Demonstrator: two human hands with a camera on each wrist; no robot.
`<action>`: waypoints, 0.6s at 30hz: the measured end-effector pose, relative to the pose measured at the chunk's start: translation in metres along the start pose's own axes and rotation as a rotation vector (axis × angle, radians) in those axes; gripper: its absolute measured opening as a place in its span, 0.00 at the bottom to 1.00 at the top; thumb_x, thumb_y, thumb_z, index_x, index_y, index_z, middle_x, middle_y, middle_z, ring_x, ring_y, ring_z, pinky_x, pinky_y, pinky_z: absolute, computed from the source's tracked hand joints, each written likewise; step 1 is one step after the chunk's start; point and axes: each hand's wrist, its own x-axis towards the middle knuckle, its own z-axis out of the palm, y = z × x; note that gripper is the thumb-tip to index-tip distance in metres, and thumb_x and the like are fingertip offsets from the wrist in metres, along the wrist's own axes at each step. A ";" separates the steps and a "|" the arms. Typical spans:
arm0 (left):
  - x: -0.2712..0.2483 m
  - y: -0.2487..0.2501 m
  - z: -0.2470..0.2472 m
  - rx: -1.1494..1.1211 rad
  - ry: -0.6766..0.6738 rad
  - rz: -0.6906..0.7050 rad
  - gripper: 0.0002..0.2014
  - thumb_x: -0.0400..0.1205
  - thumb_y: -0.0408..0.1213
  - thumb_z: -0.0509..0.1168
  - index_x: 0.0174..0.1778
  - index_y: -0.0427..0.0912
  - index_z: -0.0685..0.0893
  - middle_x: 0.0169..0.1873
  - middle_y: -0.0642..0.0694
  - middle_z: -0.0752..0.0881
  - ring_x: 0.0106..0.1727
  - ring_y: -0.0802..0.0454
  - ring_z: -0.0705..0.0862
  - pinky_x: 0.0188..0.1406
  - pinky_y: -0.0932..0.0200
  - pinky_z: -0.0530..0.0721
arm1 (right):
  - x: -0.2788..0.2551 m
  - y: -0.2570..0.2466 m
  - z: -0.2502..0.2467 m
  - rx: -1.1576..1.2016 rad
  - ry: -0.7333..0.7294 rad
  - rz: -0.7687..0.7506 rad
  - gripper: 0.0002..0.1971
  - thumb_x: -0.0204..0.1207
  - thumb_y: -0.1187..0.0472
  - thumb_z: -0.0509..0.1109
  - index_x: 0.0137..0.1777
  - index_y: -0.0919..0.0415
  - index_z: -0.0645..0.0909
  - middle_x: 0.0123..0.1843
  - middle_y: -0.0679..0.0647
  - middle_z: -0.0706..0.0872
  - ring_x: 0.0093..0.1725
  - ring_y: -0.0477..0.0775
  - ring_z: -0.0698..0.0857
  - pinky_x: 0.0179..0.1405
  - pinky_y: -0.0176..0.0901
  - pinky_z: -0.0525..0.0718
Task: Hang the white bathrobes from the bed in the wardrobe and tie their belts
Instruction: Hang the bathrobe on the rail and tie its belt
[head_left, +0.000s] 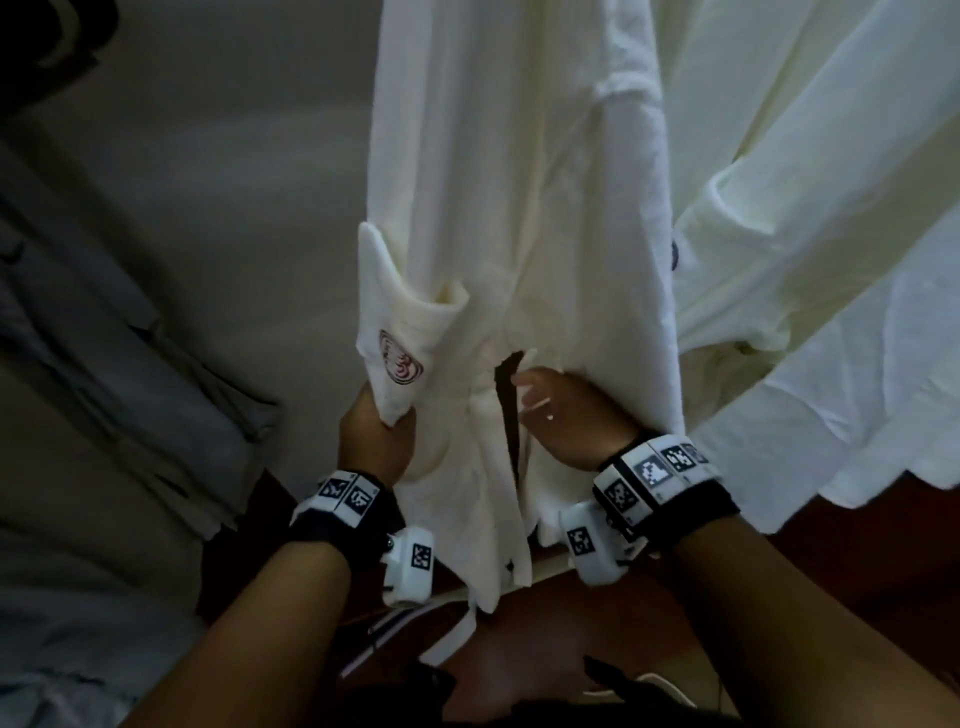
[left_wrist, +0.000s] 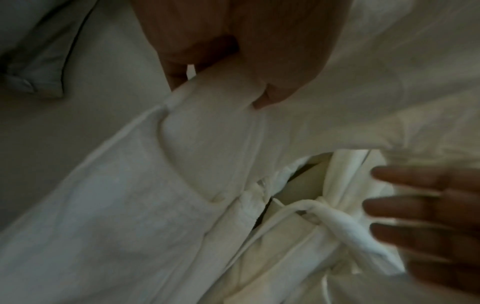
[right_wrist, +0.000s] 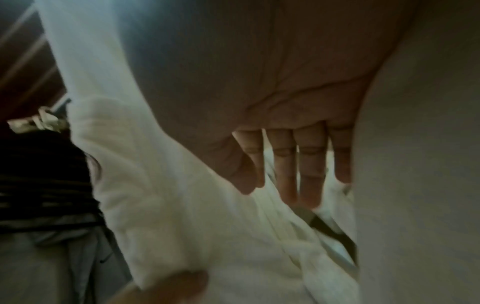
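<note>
Nearest you, your left hand (head_left: 375, 441) sits at about 7 o'clock of the hanging bathrobe (head_left: 519, 208), thumb and fingers pinching the lower corner of its pocket (head_left: 400, 332), the one with the red logo (head_left: 399, 358). Your right hand (head_left: 566, 421) is just across the front slit at 5 o'clock, fingers straight and spread, laid flat against the cloth and holding nothing. Both wrists carry black bands with white marker blocks (head_left: 657, 475).

Between your hands the two front edges of the robe part in a narrow dark gap (head_left: 506, 410). In the left wrist view the belt (left_wrist: 335, 224) crosses that opening in a knot, just beside your right fingers (left_wrist: 415, 207); whether they touch it is blurred.

Beyond, at 3 o'clock, a second white bathrobe (head_left: 810, 249) hangs touching the first, so that side is crowded. At 9 o'clock a pale wall (head_left: 234, 182) is open, with grey folded fabric (head_left: 119, 353) well apart at the left edge. Below, at 6 o'clock, dark brown wood (head_left: 613, 613) shows under the hems.
</note>
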 end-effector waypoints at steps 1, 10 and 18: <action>-0.001 -0.003 -0.002 -0.003 -0.015 0.003 0.13 0.85 0.37 0.62 0.63 0.37 0.81 0.60 0.32 0.85 0.61 0.35 0.82 0.48 0.63 0.69 | 0.006 0.004 0.013 -0.035 -0.045 0.081 0.19 0.81 0.59 0.65 0.71 0.61 0.75 0.62 0.59 0.85 0.62 0.59 0.83 0.64 0.52 0.79; -0.023 -0.022 -0.015 -0.078 -0.124 0.025 0.09 0.83 0.34 0.65 0.56 0.35 0.84 0.56 0.33 0.86 0.59 0.40 0.84 0.53 0.60 0.75 | 0.062 0.030 0.096 -0.008 -0.155 0.344 0.30 0.83 0.46 0.63 0.81 0.59 0.65 0.80 0.58 0.70 0.79 0.62 0.68 0.81 0.54 0.61; -0.019 -0.010 -0.013 -0.170 -0.120 0.183 0.37 0.70 0.50 0.80 0.72 0.46 0.75 0.60 0.59 0.80 0.53 0.80 0.77 0.48 0.87 0.70 | 0.046 0.005 0.083 -0.082 -0.060 0.166 0.19 0.86 0.51 0.60 0.66 0.65 0.79 0.65 0.60 0.81 0.70 0.59 0.75 0.67 0.41 0.62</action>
